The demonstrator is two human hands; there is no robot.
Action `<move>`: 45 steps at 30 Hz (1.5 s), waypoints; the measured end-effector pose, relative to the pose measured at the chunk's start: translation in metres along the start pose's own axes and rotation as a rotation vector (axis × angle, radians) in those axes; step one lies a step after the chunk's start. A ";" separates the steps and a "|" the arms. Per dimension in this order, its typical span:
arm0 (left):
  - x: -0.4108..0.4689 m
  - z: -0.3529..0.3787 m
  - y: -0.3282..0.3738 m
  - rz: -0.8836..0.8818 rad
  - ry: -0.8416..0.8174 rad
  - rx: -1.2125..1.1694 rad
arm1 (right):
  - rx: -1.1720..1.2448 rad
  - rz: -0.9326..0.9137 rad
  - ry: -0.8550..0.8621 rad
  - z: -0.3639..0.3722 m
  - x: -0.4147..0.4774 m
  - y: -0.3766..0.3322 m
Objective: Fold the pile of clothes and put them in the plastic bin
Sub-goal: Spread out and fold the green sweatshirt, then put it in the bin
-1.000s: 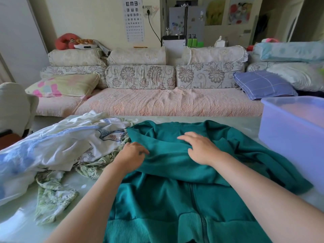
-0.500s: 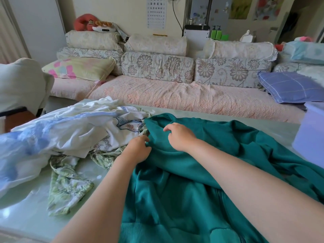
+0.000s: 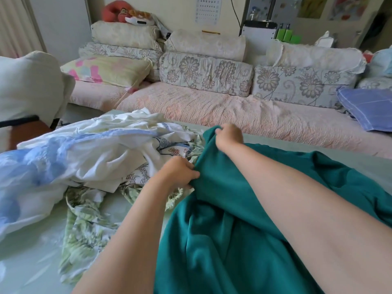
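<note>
Both grips | your left hand and right hand are pinching the teal garment | clothes pile is lying left of it

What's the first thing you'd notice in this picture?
The big teal garment fills the right side of the table, and both hands grip its left edge, the right hand farther away than the left hand. To its left lies a crumpled pile of white and blue clothes.
</note>
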State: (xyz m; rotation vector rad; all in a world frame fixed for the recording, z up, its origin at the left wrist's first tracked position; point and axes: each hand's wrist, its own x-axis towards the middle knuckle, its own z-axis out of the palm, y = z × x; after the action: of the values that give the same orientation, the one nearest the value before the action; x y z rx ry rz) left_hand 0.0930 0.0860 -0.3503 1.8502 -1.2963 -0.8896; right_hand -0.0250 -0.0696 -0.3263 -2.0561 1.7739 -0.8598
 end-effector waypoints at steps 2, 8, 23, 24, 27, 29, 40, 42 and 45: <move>0.000 -0.007 0.005 -0.074 0.049 -0.286 | 0.152 0.057 0.154 -0.012 0.010 -0.002; 0.012 0.004 -0.010 -0.062 0.251 -0.175 | 0.214 0.029 -0.217 0.001 0.000 0.001; -0.003 0.041 0.025 0.294 0.340 0.555 | -0.505 -0.068 -0.257 -0.102 -0.084 0.122; -0.005 0.050 0.031 0.341 0.290 0.574 | -0.543 -0.053 -0.271 -0.109 -0.090 0.129; -0.013 0.073 0.043 0.403 0.187 0.631 | -0.532 -0.025 -0.311 -0.127 -0.110 0.141; -0.017 0.085 0.046 0.402 0.149 0.673 | -0.471 -0.024 -0.336 -0.134 -0.120 0.143; -0.031 0.111 0.065 0.503 0.219 0.622 | -0.251 -0.007 0.071 -0.188 -0.114 0.176; -0.033 0.115 0.070 0.536 0.209 0.628 | -0.411 -0.062 0.212 -0.204 -0.106 0.184; -0.034 0.123 0.061 0.346 -0.046 0.822 | -0.807 -0.025 0.099 -0.200 -0.107 0.209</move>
State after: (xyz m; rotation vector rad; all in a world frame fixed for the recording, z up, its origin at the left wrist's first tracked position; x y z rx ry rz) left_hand -0.0477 0.0836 -0.3585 2.0712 -2.1417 -0.2050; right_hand -0.3186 0.0239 -0.3177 -2.5147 2.4257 -0.2432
